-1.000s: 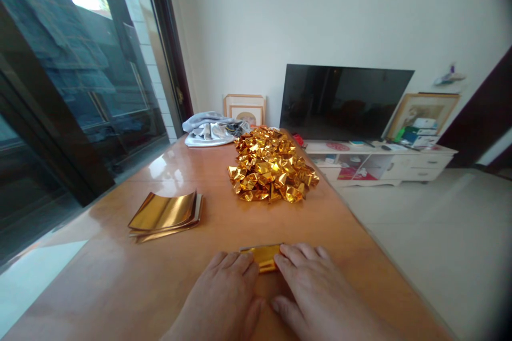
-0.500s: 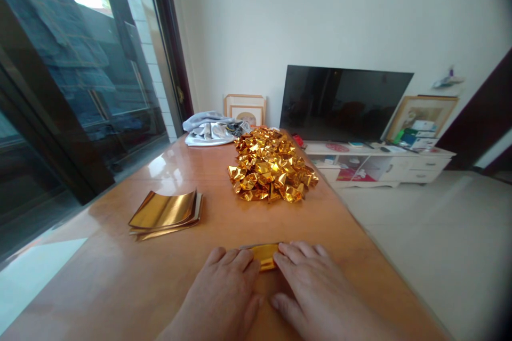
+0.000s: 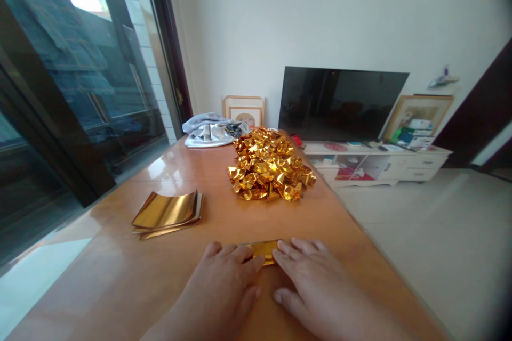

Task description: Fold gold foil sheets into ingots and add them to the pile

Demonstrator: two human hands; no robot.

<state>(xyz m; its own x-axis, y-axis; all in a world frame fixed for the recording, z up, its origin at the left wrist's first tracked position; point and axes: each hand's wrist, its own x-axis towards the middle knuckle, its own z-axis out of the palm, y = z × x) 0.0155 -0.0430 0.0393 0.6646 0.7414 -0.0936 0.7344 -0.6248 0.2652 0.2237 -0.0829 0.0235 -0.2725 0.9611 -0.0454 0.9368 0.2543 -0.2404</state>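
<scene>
Barely anything differs from a second ago: my left hand and right hand still lie flat, palms down, fingers pressing the folded gold foil piece onto the table, only its far edge showing between my fingertips. Beyond my hands lies the heap of folded gold pieces, and left of them the stack of gold sheets; my wrists are cut off by the frame.

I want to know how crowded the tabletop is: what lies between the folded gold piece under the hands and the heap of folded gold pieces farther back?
Nothing: in the head view, only bare wooden table separates the gold piece from the heap.
</scene>
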